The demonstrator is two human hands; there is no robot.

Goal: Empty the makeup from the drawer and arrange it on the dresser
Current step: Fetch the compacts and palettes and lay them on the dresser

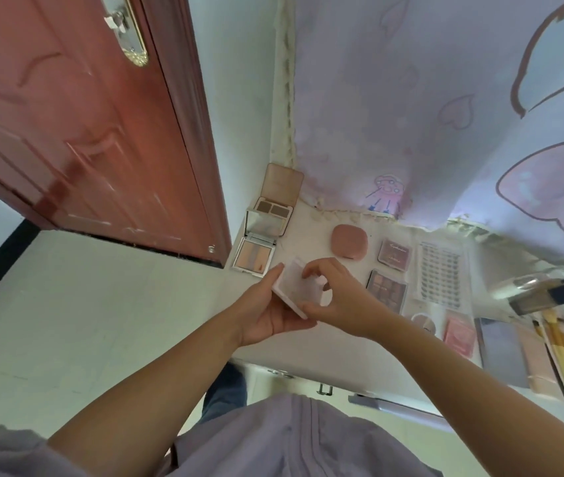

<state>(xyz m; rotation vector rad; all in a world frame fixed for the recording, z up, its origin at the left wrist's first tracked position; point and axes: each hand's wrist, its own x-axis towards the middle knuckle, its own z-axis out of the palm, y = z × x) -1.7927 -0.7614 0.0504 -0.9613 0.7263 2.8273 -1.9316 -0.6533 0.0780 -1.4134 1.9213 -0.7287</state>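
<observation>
- Red-brown door (77,132): stands at upper left, its metal handle plate (129,32) near the top edge.
- Printed curtain (445,108): pale lilac with hearts and a cartoon figure, hanging down to the far edge of the desk.
- Desk (342,342): white top, carrying the makeup; a drawer front with a small handle (324,389) shows below its near edge.
- Person's garment (273,442): lilac fabric at the bottom of the view.
- Left hand (267,311): palm up under a white flat case (291,287), fingers curled round its left edge, holding it above the desk's left part.
- Right hand (339,301): thumb and fingers pinch the same case from the right side.
- Lash tray (440,273): clear, rows of lashes, lying right of centre.
- Open compact with mirror (260,242): at the desk's far left corner, just beside an open brown palette (279,197) behind it.
- Pink rounded compact (348,242): closed, behind the hands.
- Two dark eyeshadow palettes (394,253) (386,290): one behind the other, between the pink compact and the lash tray.
- Brushes and pencils (562,356): laid side by side at far right; detail is blurred.
</observation>
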